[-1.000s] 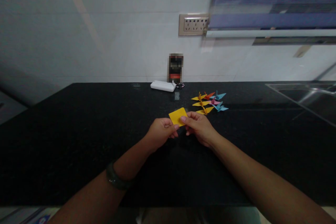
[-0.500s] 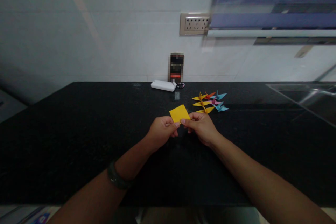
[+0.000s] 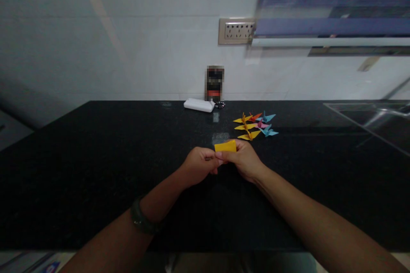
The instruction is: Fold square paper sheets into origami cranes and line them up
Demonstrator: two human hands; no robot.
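A piece of yellow folded paper (image 3: 226,146) is held up between both hands above the dark counter. My right hand (image 3: 245,158) pinches it, thumb across its front and fingers behind. My left hand (image 3: 201,164) is closed at its lower left corner, thumb and fingertips pressed together there. The paper's lower part is hidden by the fingers. Just beyond my right hand, several folded paper cranes (image 3: 251,135) in yellow, orange, pink and blue sit grouped on the counter.
A white oblong device (image 3: 199,105) with a beaded strap lies by the wall, near a blurred upright card (image 3: 214,83). A socket panel (image 3: 238,31) is on the wall. At the right is a sink (image 3: 381,119). The black counter (image 3: 96,170) spans the view.
The yellow paper has turned and tilted, now showing as a narrower strip instead of a square. Both hands have come slightly lower and closer together.
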